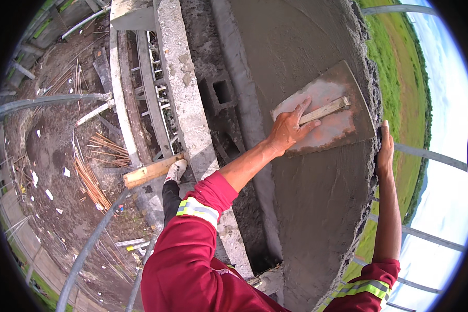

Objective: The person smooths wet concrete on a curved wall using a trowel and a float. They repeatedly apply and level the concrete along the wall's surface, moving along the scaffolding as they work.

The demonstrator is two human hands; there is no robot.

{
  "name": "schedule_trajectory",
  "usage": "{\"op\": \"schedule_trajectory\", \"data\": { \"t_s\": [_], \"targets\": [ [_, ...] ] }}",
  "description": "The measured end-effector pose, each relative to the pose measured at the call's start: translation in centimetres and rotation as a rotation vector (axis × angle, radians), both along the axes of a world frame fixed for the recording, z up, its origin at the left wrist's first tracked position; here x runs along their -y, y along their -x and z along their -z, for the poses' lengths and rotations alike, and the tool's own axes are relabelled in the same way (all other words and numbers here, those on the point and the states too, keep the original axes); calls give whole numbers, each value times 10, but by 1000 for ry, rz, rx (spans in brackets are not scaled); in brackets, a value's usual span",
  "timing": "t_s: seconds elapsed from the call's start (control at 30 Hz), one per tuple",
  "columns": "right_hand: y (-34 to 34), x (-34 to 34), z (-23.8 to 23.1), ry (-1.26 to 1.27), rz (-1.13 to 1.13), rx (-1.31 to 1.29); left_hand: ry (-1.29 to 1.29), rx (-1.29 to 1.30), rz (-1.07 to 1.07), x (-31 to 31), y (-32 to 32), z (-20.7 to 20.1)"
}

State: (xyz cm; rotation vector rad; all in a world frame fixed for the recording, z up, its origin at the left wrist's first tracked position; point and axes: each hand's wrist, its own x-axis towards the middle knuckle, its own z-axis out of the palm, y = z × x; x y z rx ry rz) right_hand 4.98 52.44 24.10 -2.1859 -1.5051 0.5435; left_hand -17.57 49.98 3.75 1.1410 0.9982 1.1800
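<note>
My left hand [290,128] is closed around the wooden handle of a plastering float [350,122]. The float's broad, flat board is smeared with grey and reddish-brown residue. It lies against the smooth, wet-looking mortar surface [322,197] of a wall. Along the wall's rough, crumbly edge [366,208] rests my right hand [385,151], fingers stretched out and pressed to the outer side. Part of that palm is hidden by the edge.
Left of the plaster run a hollow concrete block [222,92] and a long concrete beam [184,88]. A shoe [177,170] stands by a wooden plank [152,171]. Metal pipes [88,249] cross above the ground far below, where rods [91,182] and debris lie. Grass [395,67] borders the right.
</note>
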Motion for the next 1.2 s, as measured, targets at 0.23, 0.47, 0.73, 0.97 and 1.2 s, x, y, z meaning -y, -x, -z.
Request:
{"op": "schedule_trajectory", "data": {
  "t_s": [0.23,0.47,0.73,0.97,1.2],
  "targets": [
    [-8,-1,1,18,-57,-34,-231,64,-3,121,-29,3],
    [-8,-2,5,-14,-16,2,685,506,-394,55,-7,111],
    [-10,-4,-1,107,-36,-68,645,564,-403,5,-18,105],
    [-8,-3,-2,98,-6,-20,553,483,-327,8,-22,29],
    [-8,-3,0,76,-19,-58,385,338,-108,45,-13,-38]
  ]
}}
